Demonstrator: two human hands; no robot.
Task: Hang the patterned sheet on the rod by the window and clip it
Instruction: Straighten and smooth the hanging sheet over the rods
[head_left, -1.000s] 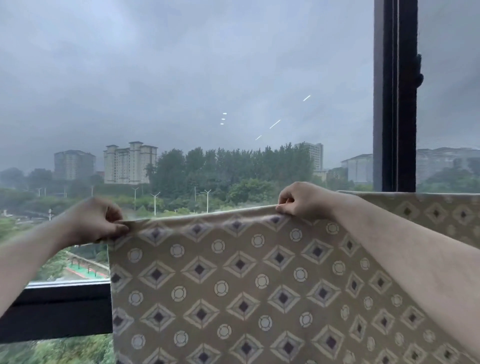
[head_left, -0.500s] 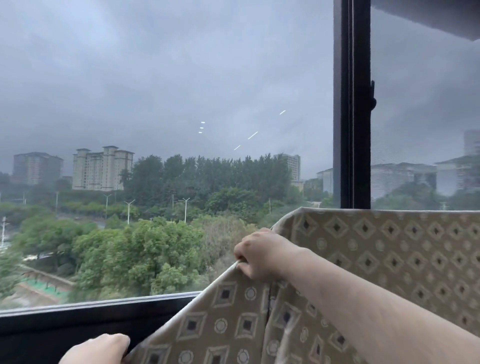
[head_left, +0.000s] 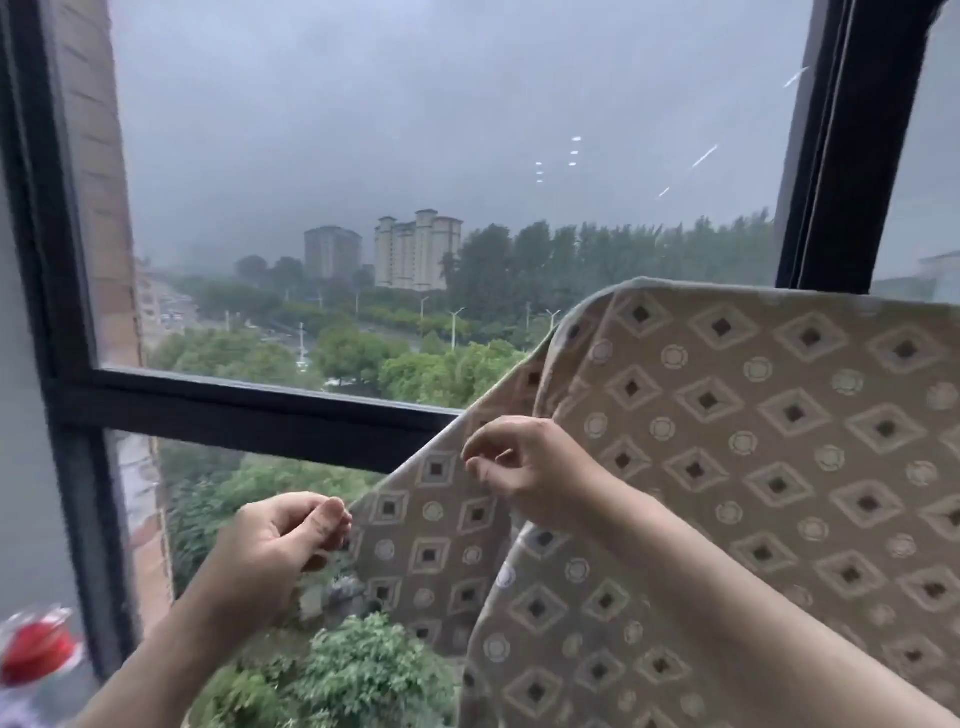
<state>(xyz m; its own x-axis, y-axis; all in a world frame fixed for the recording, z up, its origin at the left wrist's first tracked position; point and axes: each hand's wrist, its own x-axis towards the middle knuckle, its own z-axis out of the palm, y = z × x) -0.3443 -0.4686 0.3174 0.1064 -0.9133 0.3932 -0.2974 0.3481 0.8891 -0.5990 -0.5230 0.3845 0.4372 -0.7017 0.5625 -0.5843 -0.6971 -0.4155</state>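
The beige patterned sheet (head_left: 753, 441), printed with diamonds and circles, fills the right half of the view. Its top fold runs level at the upper right, and whatever it hangs over is hidden beneath it. From there the left edge slants down to the lower left. My left hand (head_left: 291, 551) pinches that edge at its low end between thumb and forefinger. Higher and to the right, my right hand (head_left: 519, 467) has its fingers curled on a fold of the sheet, in front of the cloth. No clip is in view.
A black window frame stands behind the sheet, with a horizontal bar (head_left: 260, 410), a left post (head_left: 67, 312) and a right mullion (head_left: 841, 156). A blurred red and white object (head_left: 36, 644) sits at the bottom left. Trees and buildings lie outside.
The view has swung left and down. The sheet's top edge was taut and level, and now its left part sags diagonally. Both hands have come lower and closer together.
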